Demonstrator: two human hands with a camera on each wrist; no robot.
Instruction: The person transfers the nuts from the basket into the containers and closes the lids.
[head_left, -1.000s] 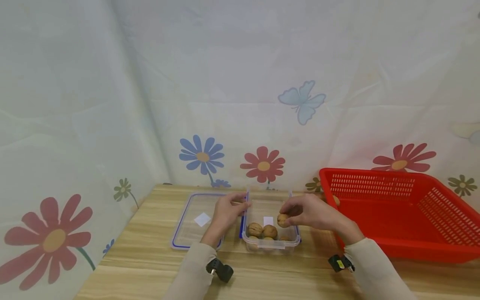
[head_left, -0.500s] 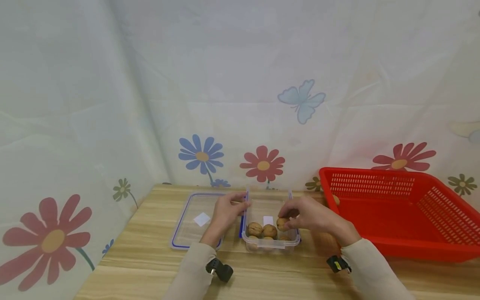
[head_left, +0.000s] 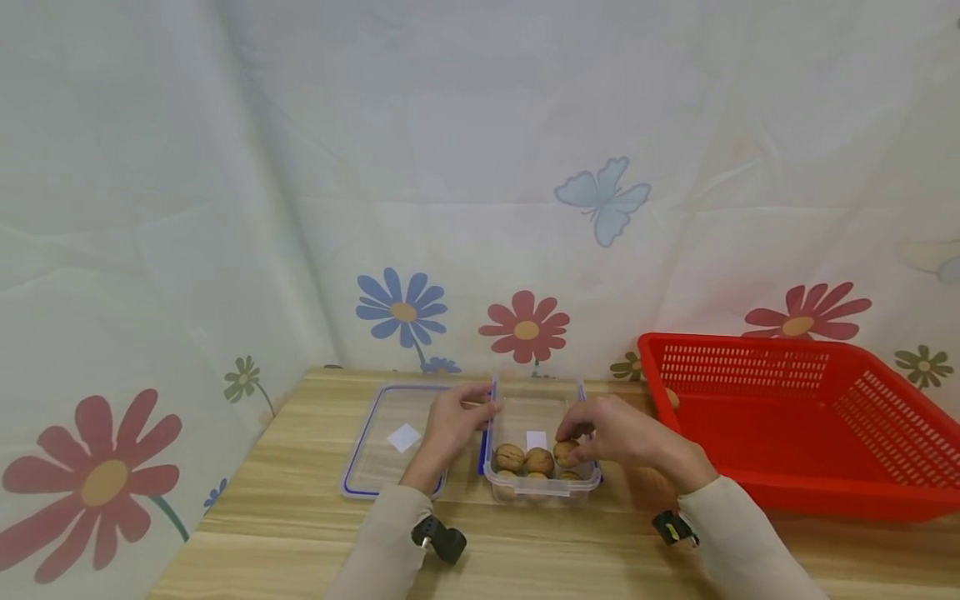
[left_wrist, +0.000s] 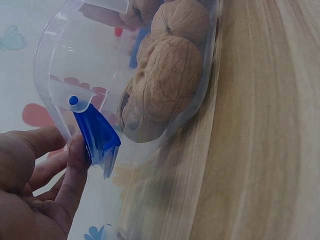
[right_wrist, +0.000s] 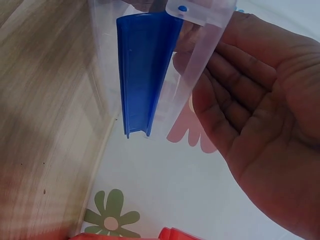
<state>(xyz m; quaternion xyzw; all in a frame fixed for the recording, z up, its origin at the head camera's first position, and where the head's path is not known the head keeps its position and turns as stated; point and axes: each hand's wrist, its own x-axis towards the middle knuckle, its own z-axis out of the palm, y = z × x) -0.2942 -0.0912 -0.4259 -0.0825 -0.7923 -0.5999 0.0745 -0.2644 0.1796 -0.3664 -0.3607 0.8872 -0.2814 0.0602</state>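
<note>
A clear plastic container (head_left: 542, 493) with blue clips stands mid-table, with several walnuts (head_left: 510, 457) in it. My left hand (head_left: 452, 427) grips its left rim. In the left wrist view the thumb (left_wrist: 75, 165) lies against the blue clip (left_wrist: 97, 137), and the walnuts (left_wrist: 167, 80) press against the clear wall (left_wrist: 65, 60). My right hand (head_left: 622, 437) reaches over the right rim and pinches a walnut (head_left: 564, 452) low inside the box. In the right wrist view only my palm (right_wrist: 250, 125) and the right blue clip (right_wrist: 145, 65) show; the pinched walnut is hidden.
The container's clear lid (head_left: 375, 475), blue-edged with a white label, lies flat to the left. A large red mesh basket (head_left: 787, 433) fills the table's right side. Flowered cloth walls close off the back and left. Bare wooden table (head_left: 300, 533) lies in front.
My right hand has lowered the walnut from above the right rim down into the container beside the others. The left hand has stayed on the left rim.
</note>
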